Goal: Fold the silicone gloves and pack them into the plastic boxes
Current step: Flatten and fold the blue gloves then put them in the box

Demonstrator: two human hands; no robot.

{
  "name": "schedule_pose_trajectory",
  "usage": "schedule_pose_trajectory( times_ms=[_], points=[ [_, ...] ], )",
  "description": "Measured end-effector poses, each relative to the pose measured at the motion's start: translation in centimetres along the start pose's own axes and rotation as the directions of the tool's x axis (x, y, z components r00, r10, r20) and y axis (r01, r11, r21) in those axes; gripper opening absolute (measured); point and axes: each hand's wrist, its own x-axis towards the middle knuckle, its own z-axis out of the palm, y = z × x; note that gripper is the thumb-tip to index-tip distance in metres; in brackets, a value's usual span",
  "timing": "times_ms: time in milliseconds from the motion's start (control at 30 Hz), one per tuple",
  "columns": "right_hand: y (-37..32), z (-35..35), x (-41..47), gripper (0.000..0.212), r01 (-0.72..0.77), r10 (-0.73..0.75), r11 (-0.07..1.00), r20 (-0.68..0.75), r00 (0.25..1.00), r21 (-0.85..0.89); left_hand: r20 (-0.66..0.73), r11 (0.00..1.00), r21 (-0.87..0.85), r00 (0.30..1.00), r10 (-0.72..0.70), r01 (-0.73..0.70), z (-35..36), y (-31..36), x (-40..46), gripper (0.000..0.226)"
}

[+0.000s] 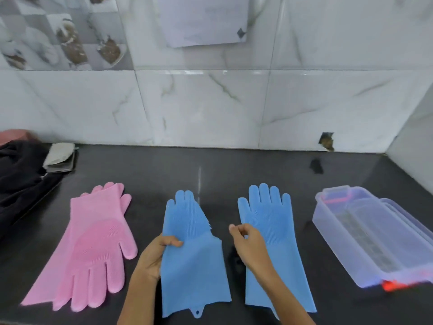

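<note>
Two blue silicone gloves lie flat on the dark counter, fingers toward the wall. My left hand [155, 256] pinches the left edge of the middle blue glove [189, 266], whose thumb side is folded inward. My right hand [248, 242] hovers over the gap between the blue gloves, fingers loosely curled and holding nothing, beside the right blue glove [276, 242]. Two pink gloves [93, 245] lie stacked head to tail at the left. Clear plastic boxes [372, 235] with red clips are stacked at the right.
A black cloth [21, 174] and a folded grey rag [59, 157] lie at the far left of the counter [210, 170]. A marble-tiled wall rises behind, with a side wall at the far right. A small dark scrap [316, 165] lies near the back.
</note>
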Motion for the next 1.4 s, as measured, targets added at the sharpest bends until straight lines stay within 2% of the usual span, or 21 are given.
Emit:
schedule_pose_trajectory(
  times_ms=[33, 67, 133, 200, 300, 367, 400, 500, 600, 667, 733, 800, 933, 1033, 1167, 1233, 1300, 1400],
  points=[
    [0.3, 0.0, 1.0, 0.033, -0.067, 0.067, 0.998, 0.034, 0.997, -0.022, 0.079, 0.999, -0.05, 0.997, -0.012, 0.016, -0.7, 0.3, -0.1, 0.039],
    [0.4, 0.3, 1.8, 0.043, -0.149, 0.147, 0.989, 0.129, 0.981, 0.002, 0.122, 0.994, -0.102, 0.992, -0.022, 0.035, -1.0, 0.4, -0.1, 0.041],
    [-0.1, 1.2, 3.0, 0.053, -0.352, 0.283, 0.926, 0.369, 0.885, 0.134, 0.113, 0.994, -0.103, 0.993, -0.023, 0.035, -1.4, 0.6, 0.3, 0.043],
    [-0.5, 2.3, 4.0, 0.056, -0.49, 0.321, 0.84, 0.515, 0.795, 0.232, 0.161, 0.995, -0.075, 0.985, -0.054, 0.067, -1.7, 0.3, 0.4, 0.045],
    [-0.7, 4.2, 5.0, 0.048, -0.583, 0.305, 0.725, 0.589, 0.749, 0.366, 0.137, 0.996, -0.048, 0.988, -0.074, 0.081, -1.9, 0.1, 0.8, 0.062],
    [-0.6, 5.2, 5.5, 0.039, -0.567, 0.261, 0.69, 0.576, 0.774, 0.45, 0.105, 0.998, -0.045, 0.993, -0.046, 0.051, -1.7, -0.1, 1.0, 0.083],
    [-0.6, 5.5, 5.6, 0.035, -0.543, 0.225, 0.679, 0.565, 0.794, 0.494, 0.095, 0.998, -0.059, 0.995, -0.032, 0.038, -1.6, -0.2, 1.0, 0.083],
    [-0.4, 5.7, 6.1, 0.04, -0.458, 0.108, 0.597, 0.499, 0.86, 0.659, 0.077, 0.993, -0.114, 0.997, -0.02, 0.028, -1.9, -0.3, 1.9, 0.055],
    [-0.7, 4.6, 7.0, 0.047, -0.26, -0.027, 0.526, 0.321, 0.947, 0.81, 0.102, 0.998, -0.002, 0.993, -0.062, 0.063, -1.2, 0.2, 2.4, 0.049],
    [-0.9, 3.3, 7.6, 0.05, -0.126, -0.049, 0.548, 0.183, 0.982, 0.827, 0.114, 0.997, 0.069, 0.992, -0.053, 0.045, -0.4, 0.5, 2.9, 0.049],
    [-0.9, 2.0, 7.9, 0.05, -0.017, -0.05, 0.666, 0.068, 0.996, 0.746, 0.122, 0.994, 0.109, 0.992, -0.014, 0.001, 0.5, 0.8, 3.4, 0.053],
    [-0.7, 1.3, 8.1, 0.048, 0.029, -0.049, 0.781, 0.015, 0.999, 0.624, 0.117, 0.988, 0.144, 0.993, 0.032, -0.049, 1.1, 1.4, 4.1, 0.054],
    [0.0, 1.2, 8.3, 0.047, 0.068, -0.05, 0.909, -0.055, 0.997, 0.41, 0.061, 0.968, 0.218, 0.992, 0.113, -0.124, 1.9, 3.2, 6.2, 0.031],
    [0.3, 1.5, 8.4, 0.038, 0.121, -0.09, 0.951, -0.121, 0.989, 0.285, -0.129, 0.939, 0.305, 0.97, 0.207, -0.16, 2.0, 4.3, 7.4, 0.019],
    [0.3, 1.7, 7.7, 0.03, 0.182, -0.148, 0.966, -0.186, 0.971, 0.184, -0.331, 0.803, 0.562, 0.835, 0.439, -0.199, 1.7, 4.5, 8.2, 0.009],
    [0.5, 1.3, 6.9, 0.025, 0.179, -0.146, 0.979, -0.275, 0.95, 0.098, -0.355, 0.725, 0.666, 0.78, 0.515, -0.176, 1.6, 4.1, 8.0, 0.006],
    [1.0, 0.5, 5.7, 0.019, 0.153, -0.128, 0.987, -0.346, 0.93, 0.044, -0.349, 0.653, 0.745, 0.756, 0.554, -0.135, 1.4, 3.5, 7.6, 0.004],
    [2.1, -0.6, 3.5, 0.013, 0.091, -0.109, 0.994, -0.356, 0.928, -0.066, -0.321, 0.583, 0.801, 0.725, 0.61, -0.136, 1.0, 2.2, 6.9, 0.009]
  ],
)
